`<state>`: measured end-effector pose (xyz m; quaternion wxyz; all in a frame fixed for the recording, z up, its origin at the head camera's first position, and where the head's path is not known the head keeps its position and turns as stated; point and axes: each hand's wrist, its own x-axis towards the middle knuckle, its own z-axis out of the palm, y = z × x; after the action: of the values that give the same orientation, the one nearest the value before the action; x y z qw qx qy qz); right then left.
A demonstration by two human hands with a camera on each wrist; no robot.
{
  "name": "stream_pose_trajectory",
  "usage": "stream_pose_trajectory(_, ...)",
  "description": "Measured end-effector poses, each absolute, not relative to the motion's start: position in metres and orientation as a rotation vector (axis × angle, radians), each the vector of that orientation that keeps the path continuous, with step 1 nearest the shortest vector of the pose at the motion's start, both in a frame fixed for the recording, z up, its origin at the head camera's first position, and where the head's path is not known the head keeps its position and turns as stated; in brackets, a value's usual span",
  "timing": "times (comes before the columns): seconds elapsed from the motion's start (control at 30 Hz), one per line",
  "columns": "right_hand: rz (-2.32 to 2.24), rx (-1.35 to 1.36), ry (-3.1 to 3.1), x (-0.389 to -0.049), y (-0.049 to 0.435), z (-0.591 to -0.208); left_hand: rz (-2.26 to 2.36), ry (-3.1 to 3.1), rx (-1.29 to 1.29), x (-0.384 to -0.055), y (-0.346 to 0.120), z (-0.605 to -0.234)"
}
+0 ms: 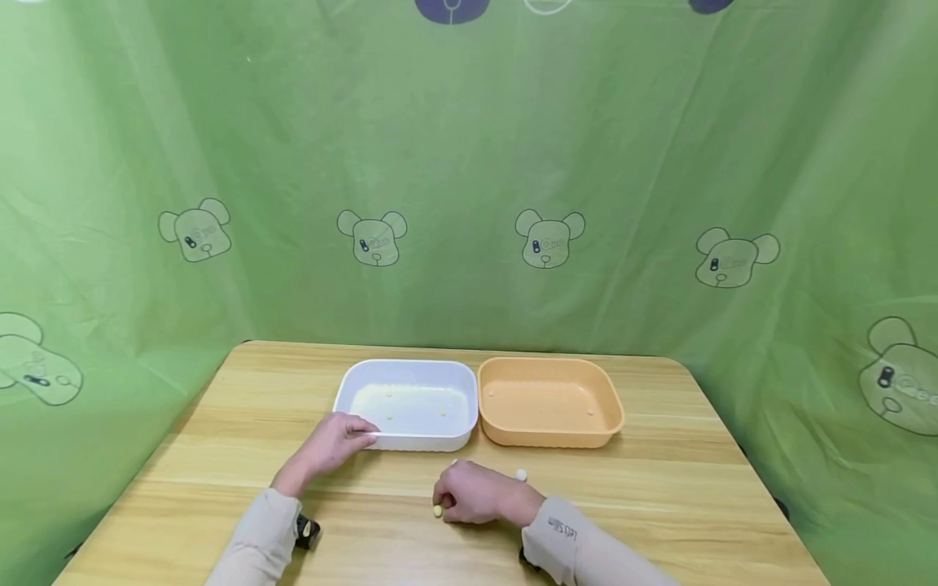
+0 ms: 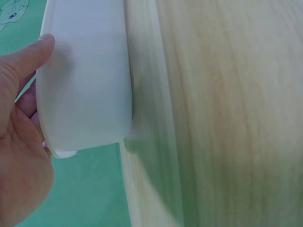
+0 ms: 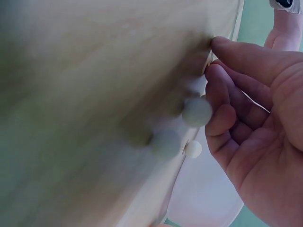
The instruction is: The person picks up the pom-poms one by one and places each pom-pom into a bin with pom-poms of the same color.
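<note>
Hands (image 1: 333,443) (image 1: 479,492) at tub (image 1: 425,443), ball (image 1: 437,511); sleeve (image 1: 579,541): "Let's Slim" (probably).

On the table (image 1: 381,545), at its far end, we have the left tray (image 1: 425,442), three balls (image 1: 389,417) in it, and the right tray (image 1: 545,439), two more (image 1: 590,412) in it. Behind hangs the curtain (image 1: 454,122). The left hand (image 1: 331,442) is at the left tray's near rim; nearer sits the right hand (image 1: 476,491), the near ball (image 1: 437,511) at its fingertips, the far ball (image 1: 521,474) beyond its wrist.
</note>
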<state>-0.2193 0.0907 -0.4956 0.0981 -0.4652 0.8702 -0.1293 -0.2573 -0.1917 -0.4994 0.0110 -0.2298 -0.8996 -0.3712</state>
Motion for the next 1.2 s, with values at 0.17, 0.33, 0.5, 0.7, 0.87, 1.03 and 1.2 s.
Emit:
stream_pose_trajectory(0.17,-0.401,-1.409,2.56,-0.219,0.091,-0.499,-1.17,-2.813,-0.706,-0.257,-0.19,-0.501)
stream_pose_trajectory(0.33,-0.424,-1.419,2.543,-0.218,0.091,-0.5,-1.162,-2.811,-0.712,-0.256,-0.19,-0.502)
stream_pose_trajectory(0.5,-0.421,-1.448,2.537,-0.219,0.091,-0.5,-1.143,-2.799,-0.725,-0.256,-0.189,-0.501)
stream_pose_trajectory(0.7,-0.397,-1.442,2.551,-0.219,0.091,-0.5,-1.142,-2.804,-0.715,-0.256,-0.189,-0.5)
stream_pose_trajectory(0.87,-0.384,-1.362,2.58,-0.219,0.094,-0.496,-1.145,-2.81,-0.712,-0.256,-0.189,-0.5)
stream_pose_trajectory(1.03,-0.456,-1.317,2.579,-0.221,0.101,-0.491,-1.147,-2.811,-0.704,-0.256,-0.19,-0.498)
stream_pose_trajectory(1.2,-0.553,-1.304,2.58,-0.226,0.11,-0.488,-1.131,-2.818,-0.711,-0.256,-0.19,-0.497)
